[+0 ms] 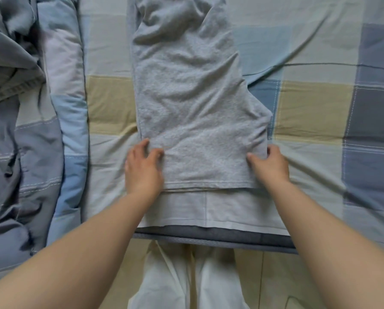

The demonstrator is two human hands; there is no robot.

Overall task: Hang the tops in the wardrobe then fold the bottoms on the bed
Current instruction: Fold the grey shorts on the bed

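Note:
Light grey sweatpants lie lengthwise on the checked bed sheet, folded in half with the legs stacked and the waist end nearest me. My left hand grips the left corner of the waistband, fingers curled into the fabric. My right hand pinches the right corner, thumb on top and fingers tucked behind the edge. The far end of the legs is wrinkled and runs out of view at the top.
A rumpled blue and grey duvet is heaped along the left side of the bed. The bed's front edge runs just below my wrists. Below it are my white trousers and the tan floor.

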